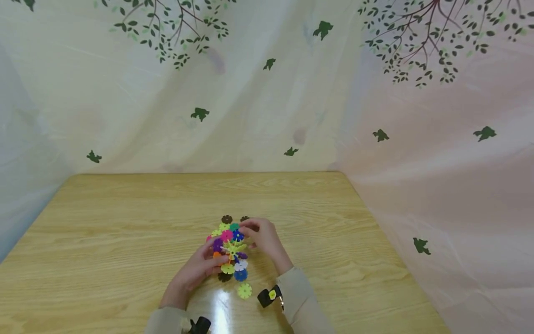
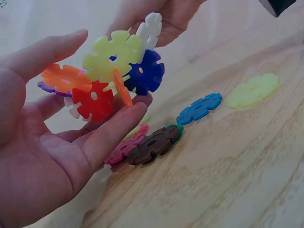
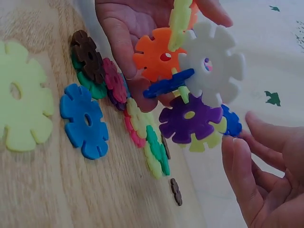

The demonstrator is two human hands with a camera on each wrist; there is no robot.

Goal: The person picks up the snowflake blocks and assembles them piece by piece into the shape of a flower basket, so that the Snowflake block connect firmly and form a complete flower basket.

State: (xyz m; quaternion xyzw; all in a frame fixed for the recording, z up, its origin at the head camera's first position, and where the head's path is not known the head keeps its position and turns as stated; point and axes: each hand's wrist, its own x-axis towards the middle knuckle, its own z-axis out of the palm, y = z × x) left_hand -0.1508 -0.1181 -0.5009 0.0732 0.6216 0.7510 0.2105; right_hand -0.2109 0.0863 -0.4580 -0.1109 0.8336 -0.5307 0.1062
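Note:
A cluster of interlocked notched plastic discs [image 1: 232,251] is held above the table in my left hand [image 1: 198,269]. In the left wrist view a yellow disc [image 2: 109,54], a red disc [image 2: 93,100] and an orange disc [image 2: 64,78] show in it, between the thumb and the fingers. My right hand [image 1: 265,236] is at the cluster's far right side. Its thumb and fingertip pinch a small blue disc [image 3: 232,120] at the edge, beside a purple disc [image 3: 190,118]. A large white disc [image 3: 211,64] stands out from the cluster.
Loose discs lie on the wooden table [image 1: 104,232] under and around the hands. A yellow disc [image 1: 244,291] lies nearest me, with a blue disc [image 3: 84,122] and a brown disc [image 2: 154,145] close by. A printed curtain [image 1: 250,93] hangs behind the table.

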